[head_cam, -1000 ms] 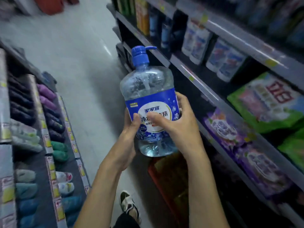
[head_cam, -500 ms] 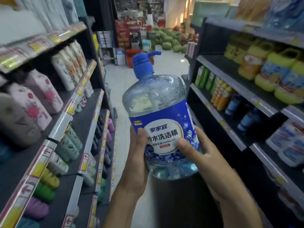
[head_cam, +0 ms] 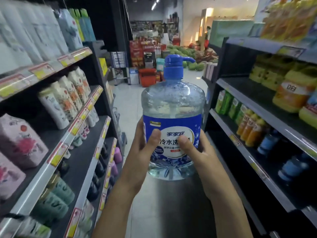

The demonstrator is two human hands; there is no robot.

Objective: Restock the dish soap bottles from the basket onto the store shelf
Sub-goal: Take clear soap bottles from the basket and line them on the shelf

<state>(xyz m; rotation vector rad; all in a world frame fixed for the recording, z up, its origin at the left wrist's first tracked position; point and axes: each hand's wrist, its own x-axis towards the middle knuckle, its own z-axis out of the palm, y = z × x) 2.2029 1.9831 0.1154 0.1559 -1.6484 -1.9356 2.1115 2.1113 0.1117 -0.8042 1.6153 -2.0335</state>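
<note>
Person held the big dish soap bottle (head_cam: 173, 107) upright mid-aisle, left hand (head_cam: 142, 157) and right hand (head_cam: 200, 157) both clamped round its label, thumbs on front; I'd have kept that two-handed grip and turned slowly toward the right-hand shelf (head_cam: 247, 93).

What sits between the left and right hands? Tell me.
The dish soap bottle: the left hand and right hand grip its labelled sides, shown in the head view.

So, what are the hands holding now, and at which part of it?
Both hands hold one dish soap bottle, upright. The left hand and the right hand grip its lower body from opposite sides, thumbs on the blue label.
</note>
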